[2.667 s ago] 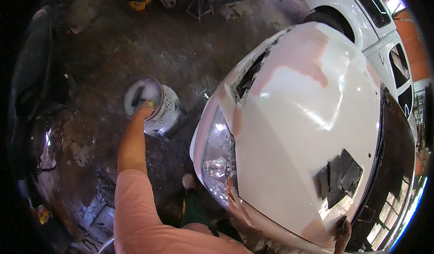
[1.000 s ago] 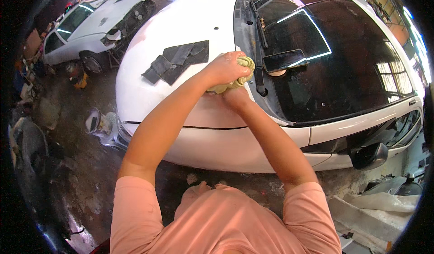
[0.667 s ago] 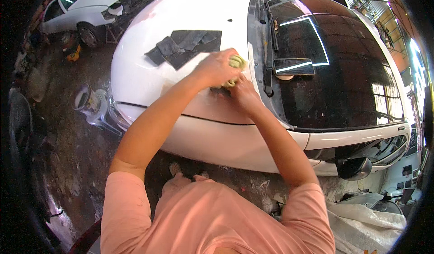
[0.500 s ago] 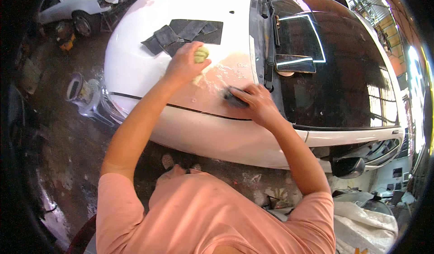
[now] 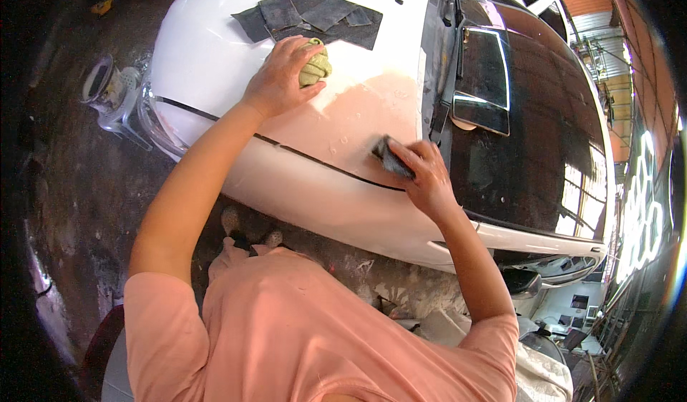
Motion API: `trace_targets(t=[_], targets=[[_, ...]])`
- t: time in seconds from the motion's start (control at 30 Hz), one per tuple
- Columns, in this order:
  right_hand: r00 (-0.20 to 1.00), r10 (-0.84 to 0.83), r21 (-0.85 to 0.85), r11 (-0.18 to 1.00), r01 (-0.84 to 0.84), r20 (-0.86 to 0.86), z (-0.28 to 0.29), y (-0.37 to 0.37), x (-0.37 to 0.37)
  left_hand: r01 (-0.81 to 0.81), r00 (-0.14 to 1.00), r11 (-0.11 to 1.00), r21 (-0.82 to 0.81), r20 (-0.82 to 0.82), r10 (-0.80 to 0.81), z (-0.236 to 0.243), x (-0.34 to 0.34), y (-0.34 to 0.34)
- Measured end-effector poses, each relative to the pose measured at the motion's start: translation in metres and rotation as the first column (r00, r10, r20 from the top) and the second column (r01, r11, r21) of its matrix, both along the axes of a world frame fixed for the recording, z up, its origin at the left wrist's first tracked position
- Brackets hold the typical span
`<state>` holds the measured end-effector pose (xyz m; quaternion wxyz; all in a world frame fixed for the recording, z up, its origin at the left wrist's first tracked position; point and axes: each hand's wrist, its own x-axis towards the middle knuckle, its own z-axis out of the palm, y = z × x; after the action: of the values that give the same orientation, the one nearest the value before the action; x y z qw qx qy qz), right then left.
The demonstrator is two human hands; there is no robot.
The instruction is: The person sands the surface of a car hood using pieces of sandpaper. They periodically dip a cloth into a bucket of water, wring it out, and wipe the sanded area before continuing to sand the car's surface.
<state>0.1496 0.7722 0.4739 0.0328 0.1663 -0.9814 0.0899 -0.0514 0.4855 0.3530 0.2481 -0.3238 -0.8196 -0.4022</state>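
Glossy white, the car hood (image 5: 207, 51) carries a pinkish patch (image 5: 343, 119), at whose upper left edge the left hand (image 5: 278, 79) curls round a wadded green cloth (image 5: 315, 64), while the right hand (image 5: 431, 179) has its fingers clamped on a dark pad (image 5: 390, 159) at the patch's right part, dark sheets (image 5: 325, 10) lying beyond it.

Shirt (image 5: 286, 323): salmon pink, plain, loose; soft creases run down the front; a curved neckline shows at the lower edge
Left sleeve (image 5: 168, 330): short, same pink; the hem ends near the elbow
Right sleeve (image 5: 490, 348): short, matching; its hem is likewise near the elbow
Forearms (image 5: 200, 180): bare, slender
Left hand (image 5: 275, 80), right hand (image 5: 433, 180): both bare
Footwear (image 5: 273, 238): pale, speckled; rounded toe; details too small to tell
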Motion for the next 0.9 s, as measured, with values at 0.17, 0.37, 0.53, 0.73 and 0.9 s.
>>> trace_targets(t=[0.17,0.37,0.53,0.73,0.9], targets=[[0.985,0.011,-0.055,0.998,-0.02,-0.171,-0.028,-0.049,-0.072,0.001,1.0,1.0,-0.003,-0.028,-0.001,-0.003,0.0,0.007],[0.965,0.004,0.079,0.997,0.017,-0.264,-0.043,-0.045,-0.082,-0.049,0.998,0.998,-0.047,-0.03,0.048,0.003,0.0,0.009],[0.949,-0.315,-0.296,0.905,0.304,0.012,0.014,-0.029,-0.064,-0.031,0.994,0.999,-0.031,0.104,0.034,0.022,0.022,0.026],[0.91,-0.222,-0.852,0.33,0.407,0.349,0.039,-0.012,-0.066,0.118,0.989,0.987,-0.111,0.104,-0.106,0.055,0.076,0.095],[0.916,-0.006,-0.895,-0.216,0.39,0.4,0.023,-0.035,-0.067,0.264,0.918,0.957,0.122,0.272,-0.288,0.045,0.056,0.066]])
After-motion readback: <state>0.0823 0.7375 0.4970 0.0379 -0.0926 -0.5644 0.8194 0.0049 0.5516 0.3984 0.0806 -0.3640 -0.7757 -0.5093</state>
